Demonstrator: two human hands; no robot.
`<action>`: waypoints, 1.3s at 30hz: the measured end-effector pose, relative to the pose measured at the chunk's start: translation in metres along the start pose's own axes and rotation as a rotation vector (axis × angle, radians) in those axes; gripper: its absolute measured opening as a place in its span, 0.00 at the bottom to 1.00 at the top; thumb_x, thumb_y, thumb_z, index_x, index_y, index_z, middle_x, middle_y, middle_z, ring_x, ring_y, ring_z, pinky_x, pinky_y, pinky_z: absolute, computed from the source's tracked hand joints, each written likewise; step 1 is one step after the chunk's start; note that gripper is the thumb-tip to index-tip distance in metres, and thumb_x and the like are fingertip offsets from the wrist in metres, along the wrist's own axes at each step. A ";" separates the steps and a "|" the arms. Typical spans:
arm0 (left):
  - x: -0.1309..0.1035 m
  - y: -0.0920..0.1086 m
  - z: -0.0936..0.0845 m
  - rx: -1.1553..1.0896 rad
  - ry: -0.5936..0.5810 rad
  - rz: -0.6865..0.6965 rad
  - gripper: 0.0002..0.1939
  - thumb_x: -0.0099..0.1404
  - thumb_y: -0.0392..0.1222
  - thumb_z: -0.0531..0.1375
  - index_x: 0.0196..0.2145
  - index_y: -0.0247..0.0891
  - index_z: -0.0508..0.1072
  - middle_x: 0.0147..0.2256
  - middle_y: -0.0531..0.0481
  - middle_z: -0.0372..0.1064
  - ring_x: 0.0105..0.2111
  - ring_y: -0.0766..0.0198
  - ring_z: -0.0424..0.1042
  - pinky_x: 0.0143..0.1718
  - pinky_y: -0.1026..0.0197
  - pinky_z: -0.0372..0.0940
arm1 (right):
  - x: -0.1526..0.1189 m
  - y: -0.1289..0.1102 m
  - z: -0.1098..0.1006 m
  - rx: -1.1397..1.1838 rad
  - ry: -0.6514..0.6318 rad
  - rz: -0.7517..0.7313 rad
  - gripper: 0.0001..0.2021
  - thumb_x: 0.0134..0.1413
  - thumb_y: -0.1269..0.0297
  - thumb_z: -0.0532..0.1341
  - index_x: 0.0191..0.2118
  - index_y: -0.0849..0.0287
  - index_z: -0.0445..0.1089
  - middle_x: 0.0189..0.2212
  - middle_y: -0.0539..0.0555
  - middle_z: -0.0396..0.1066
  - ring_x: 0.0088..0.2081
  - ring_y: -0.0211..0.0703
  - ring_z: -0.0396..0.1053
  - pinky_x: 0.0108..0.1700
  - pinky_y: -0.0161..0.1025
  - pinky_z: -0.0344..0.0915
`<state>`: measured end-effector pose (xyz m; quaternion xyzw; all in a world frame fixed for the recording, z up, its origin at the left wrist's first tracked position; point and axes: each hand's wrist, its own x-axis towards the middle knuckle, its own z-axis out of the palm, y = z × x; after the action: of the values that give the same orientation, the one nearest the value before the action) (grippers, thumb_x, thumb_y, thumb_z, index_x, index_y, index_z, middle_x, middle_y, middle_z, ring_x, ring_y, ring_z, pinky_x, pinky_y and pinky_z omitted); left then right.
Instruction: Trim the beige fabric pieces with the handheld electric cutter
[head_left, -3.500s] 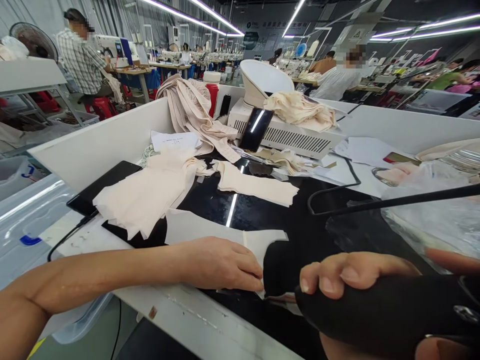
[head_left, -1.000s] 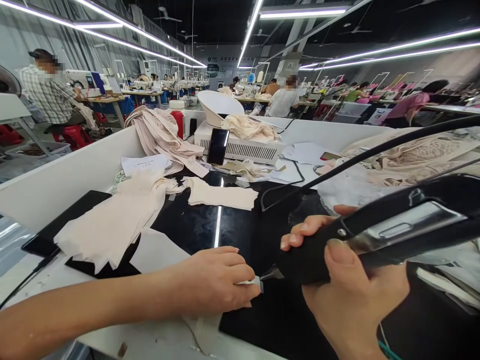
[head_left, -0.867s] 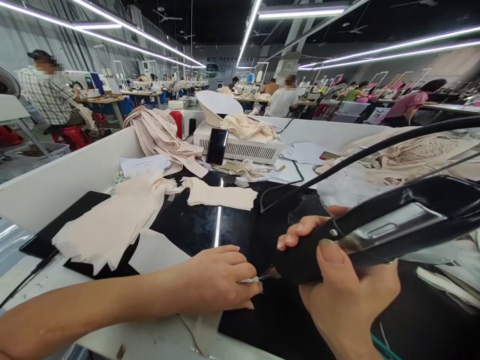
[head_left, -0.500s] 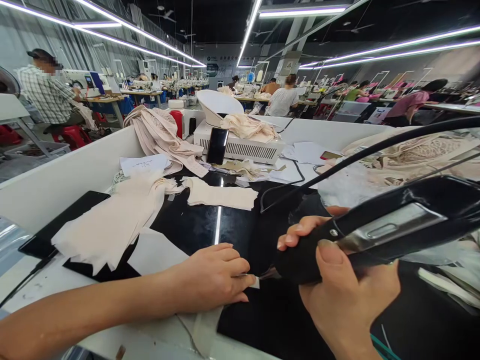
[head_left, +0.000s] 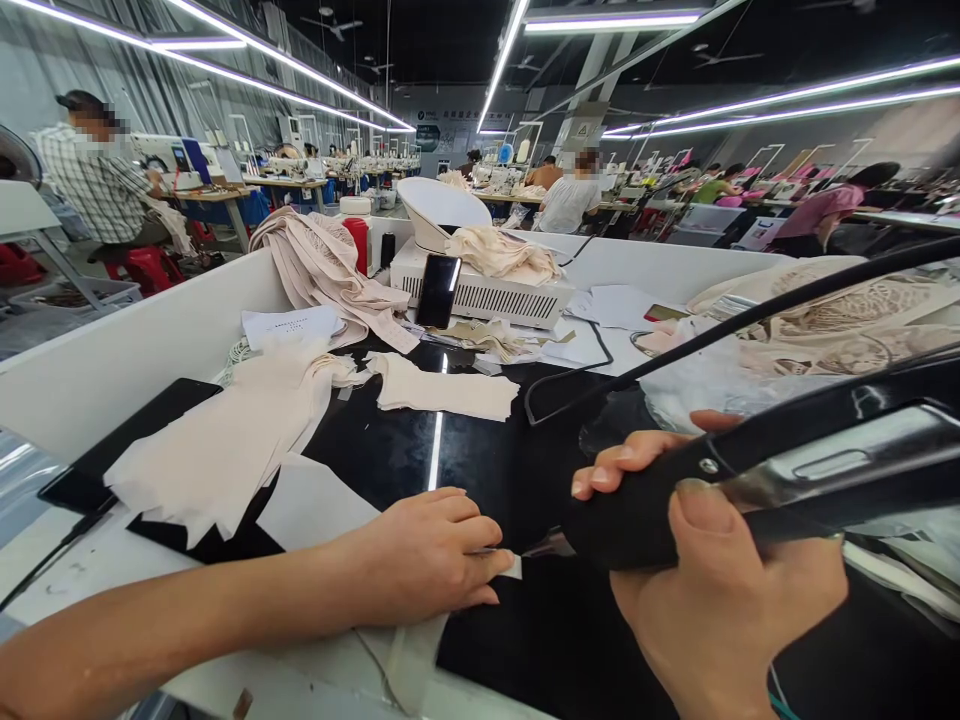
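Note:
My left hand point(head_left: 439, 560) lies low on the black work surface, its fingers together and pressed on a small white piece point(head_left: 514, 566) that shows past the fingertips. Under my left forearm is a white sheet point(head_left: 319, 500). To the right, my right hand point(head_left: 720, 580) is wrapped round a black corded hand tool point(head_left: 757, 480) with a shiny metal lever on its side. The tool's narrow metal tip points left toward the white piece, a short gap away. What exactly lies under my left fingers is hidden.
Stacked cream fabric pieces point(head_left: 225, 440) lie at left, with a folded cream strip point(head_left: 450, 388) beyond my hands. A phone point(head_left: 438, 290) leans on a white vented box point(head_left: 487, 290). Lace fabric point(head_left: 840, 300) is heaped at right. A black cable point(head_left: 720, 325) crosses there. Co-workers sit farther back.
My right hand has moved to the right with the black tool, drawing its tip back from the white piece. My left hand stays nearly in place.

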<state>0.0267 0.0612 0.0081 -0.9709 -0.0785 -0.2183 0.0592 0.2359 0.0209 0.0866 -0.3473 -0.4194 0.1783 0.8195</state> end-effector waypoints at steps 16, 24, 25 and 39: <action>0.000 0.000 0.003 -0.012 -0.003 -0.005 0.16 0.90 0.50 0.77 0.61 0.33 0.86 0.49 0.48 0.83 0.46 0.55 0.80 0.54 0.54 0.78 | -0.009 -0.003 -0.004 0.006 0.015 0.059 0.23 0.53 0.51 0.91 0.50 0.46 0.88 0.30 0.45 0.83 0.26 0.48 0.80 0.25 0.44 0.83; 0.002 -0.002 -0.001 -0.025 -0.050 -0.004 0.16 0.92 0.50 0.74 0.62 0.34 0.86 0.50 0.46 0.84 0.48 0.55 0.82 0.57 0.54 0.79 | -0.013 -0.007 -0.001 -0.015 -0.047 0.027 0.22 0.59 0.50 0.91 0.50 0.48 0.87 0.31 0.46 0.84 0.25 0.46 0.80 0.25 0.44 0.84; 0.001 -0.002 -0.004 -0.031 -0.061 -0.004 0.15 0.92 0.50 0.74 0.62 0.34 0.86 0.51 0.46 0.84 0.49 0.55 0.83 0.58 0.55 0.79 | -0.013 -0.008 -0.002 -0.021 -0.048 0.020 0.21 0.59 0.50 0.91 0.50 0.48 0.86 0.31 0.46 0.83 0.25 0.47 0.80 0.25 0.44 0.84; -0.035 0.006 -0.022 -0.033 0.005 -0.109 0.04 0.94 0.39 0.69 0.57 0.38 0.86 0.52 0.46 0.88 0.49 0.57 0.85 0.75 0.48 0.78 | -0.012 -0.015 -0.014 -0.087 -0.021 0.091 0.24 0.52 0.47 0.91 0.49 0.46 0.86 0.30 0.46 0.81 0.26 0.51 0.78 0.26 0.50 0.84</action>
<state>-0.0128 0.0474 0.0124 -0.9655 -0.1277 -0.2247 0.0314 0.2402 -0.0021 0.0852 -0.3996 -0.4190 0.2004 0.7903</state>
